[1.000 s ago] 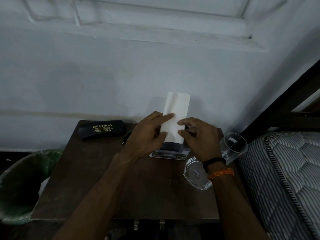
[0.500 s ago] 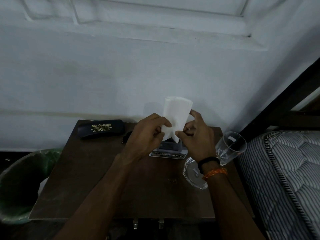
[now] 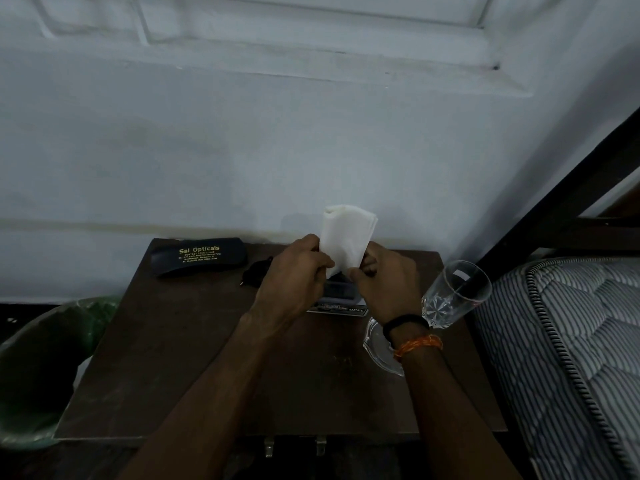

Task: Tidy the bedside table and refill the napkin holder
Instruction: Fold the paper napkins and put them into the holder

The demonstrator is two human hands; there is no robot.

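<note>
Since a second ago the napkin stack has tilted and pinched narrow at its base, both the left hand and right hand gripping it above the napkin holder, seemingly at table centre, twelve o'clock of the person; squaring the lower edge before pushing down should seat it cleanly.

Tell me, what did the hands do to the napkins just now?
Both hands, left and right, lifted the napkins a little off the holder and squeezed their lower end into a point, so the flat stack now fans out tilted. Both hands kept their grip. The case, glass and ashtray stayed put.
</note>
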